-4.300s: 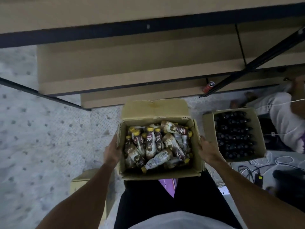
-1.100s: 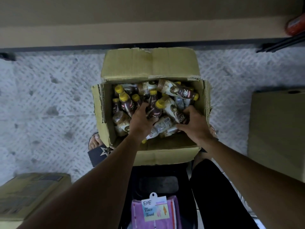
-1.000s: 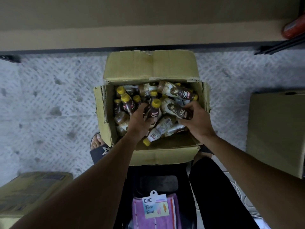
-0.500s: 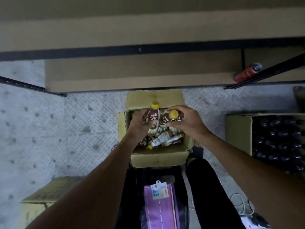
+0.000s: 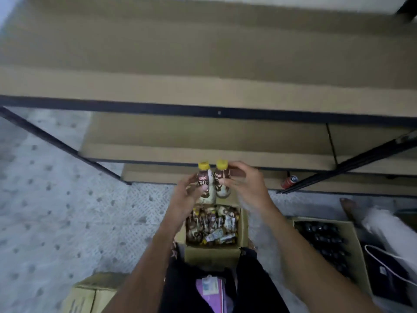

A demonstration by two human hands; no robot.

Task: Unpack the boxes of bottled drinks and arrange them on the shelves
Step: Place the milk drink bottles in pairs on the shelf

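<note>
Wooden shelves [image 5: 203, 91] are seen ahead. On the floor below, an open carton [image 5: 212, 254] full of bottles is placed. Above it, the left hand [image 5: 187, 196] is curled around one yellow-capped bottle [image 5: 203, 177], and the right hand [image 5: 247, 187] around a second bottle [image 5: 218, 175]; both are held upright, side by side.

Blur smears the right hand [image 5: 246, 184], and the bottom edge crops the closed carton [image 5: 90, 294].

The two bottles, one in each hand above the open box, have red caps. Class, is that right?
No: the head view shows yellow caps on the bottles, one in the left hand, one in the right hand, above the open box.
</note>
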